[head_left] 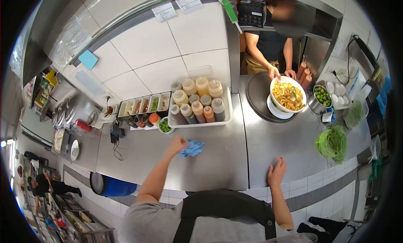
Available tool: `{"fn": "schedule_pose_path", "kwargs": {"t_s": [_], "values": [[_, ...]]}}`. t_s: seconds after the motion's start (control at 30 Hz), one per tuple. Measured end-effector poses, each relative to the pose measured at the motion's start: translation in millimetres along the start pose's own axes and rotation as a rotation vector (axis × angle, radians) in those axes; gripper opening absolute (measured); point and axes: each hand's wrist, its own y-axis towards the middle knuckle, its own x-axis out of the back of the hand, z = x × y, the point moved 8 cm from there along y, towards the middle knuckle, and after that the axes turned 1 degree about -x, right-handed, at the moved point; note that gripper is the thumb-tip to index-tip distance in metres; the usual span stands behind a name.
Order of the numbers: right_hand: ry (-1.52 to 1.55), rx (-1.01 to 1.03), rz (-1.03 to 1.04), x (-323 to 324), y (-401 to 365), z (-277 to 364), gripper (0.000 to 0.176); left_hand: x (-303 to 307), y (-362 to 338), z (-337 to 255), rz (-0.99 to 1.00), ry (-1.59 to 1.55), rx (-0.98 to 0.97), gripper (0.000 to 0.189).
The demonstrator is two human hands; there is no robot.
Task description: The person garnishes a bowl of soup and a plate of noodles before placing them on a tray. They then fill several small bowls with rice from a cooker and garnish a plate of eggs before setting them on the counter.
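My left hand (179, 145), slightly blurred, has its fingers curled in above the steel counter. It overlaps the left edge of a crumpled blue cloth (194, 148); whether it grips the cloth or anything small I cannot make out. Just beyond it stands a small white bowl of chopped greens (165, 125). On the right, my right hand (277, 171) rests on the counter with fingers stretched out and nothing in them. Across the pass, another person's hand (274, 72) holds the rim of a white bowl of noodles (288, 94), tilted over a white dish on a round dark tray (257, 90).
A white bin (228, 113) holds several squeeze bottles. Behind it sit topping trays (145, 105) and spice jars. A pot of limes (322, 96), several white cups, and a green bag of herbs (331, 144) stand on the right. A blue barrel (119, 188) is below the counter.
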Motion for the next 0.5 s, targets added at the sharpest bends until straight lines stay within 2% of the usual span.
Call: {"fn": "schedule_pose_path", "kwargs": {"t_s": [0.03,0.1,0.13,0.17,0.2,0.23,0.27,0.3,0.33,0.4,0.5], "values": [[0.066,0.024,0.021,-4,-2,4,0.054,46,11,-28,-0.151,-0.007,-0.012,0.034],[0.196,0.073,0.072,-14,-11,17,0.055,141,30,-114,-0.270,-0.076,-0.184,0.032],[0.179,0.115,0.087,-14,-16,27,0.054,178,54,-131,-0.403,-0.171,-0.298,0.033],[0.142,0.130,0.104,-15,-21,34,0.054,217,70,-158,-0.435,-0.239,-0.232,0.031],[0.105,0.142,0.120,-15,-26,41,0.053,249,80,-190,-0.468,-0.562,-0.385,0.028],[0.069,0.151,0.135,-16,-29,45,0.053,280,101,-203,-0.484,-0.685,-0.297,0.019],[0.061,0.159,0.107,-14,-29,47,0.050,306,117,-219,-0.437,-0.999,-0.347,0.024],[0.079,0.132,0.088,-13,-28,44,0.050,328,140,-233,-0.411,-1.376,-0.534,0.036],[0.098,0.102,0.069,-13,-27,41,0.050,348,166,-238,-0.317,-1.599,-0.565,0.038],[0.105,0.072,0.049,-12,-28,40,0.050,376,197,-253,-0.347,-1.746,-0.600,0.029],[0.082,0.071,0.051,-10,-26,41,0.051,383,234,-271,-0.277,-1.744,-0.496,0.026]]}}
